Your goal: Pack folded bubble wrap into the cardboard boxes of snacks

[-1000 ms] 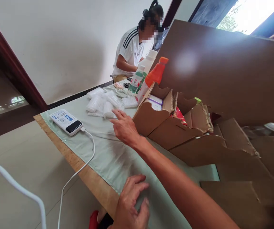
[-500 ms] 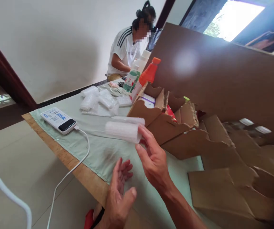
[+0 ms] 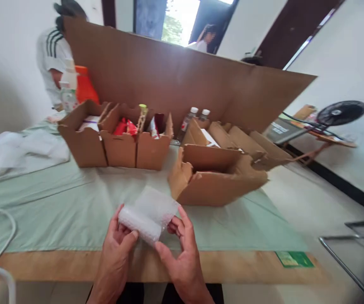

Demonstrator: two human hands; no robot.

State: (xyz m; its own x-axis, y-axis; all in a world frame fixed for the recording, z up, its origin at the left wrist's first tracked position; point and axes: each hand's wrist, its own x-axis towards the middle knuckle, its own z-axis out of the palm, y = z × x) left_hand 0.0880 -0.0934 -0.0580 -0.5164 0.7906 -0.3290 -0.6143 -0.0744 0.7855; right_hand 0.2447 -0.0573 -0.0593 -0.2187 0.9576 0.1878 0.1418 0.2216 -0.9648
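A small roll of bubble wrap [image 3: 142, 221] lies between my two hands, above the front of the cloth-covered table. Its loose flap [image 3: 161, 202] spreads out to the back right. My left hand [image 3: 115, 249] pinches the roll's left end between thumb and fingers. With my right hand [image 3: 182, 249] I grip the right end, and its forefinger is at the flap's corner. Whether anything is wrapped inside the roll cannot be made out. Behind the hands stands a low cardboard box [image 3: 220, 185].
Three joined cardboard bins [image 3: 118, 147] hold red packets and boxes. More bubble wrap [image 3: 26, 152] lies at left near a white cable [image 3: 7, 215]. A tall cardboard panel [image 3: 169, 76] stands behind. Clear bottles [image 3: 190, 120], a fan [image 3: 342, 112] and a person in white [image 3: 55, 63] are beyond.
The view has swung right. The roll, formerly held only in my right hand, has come to the front of the table, and my left hand has closed on it too.
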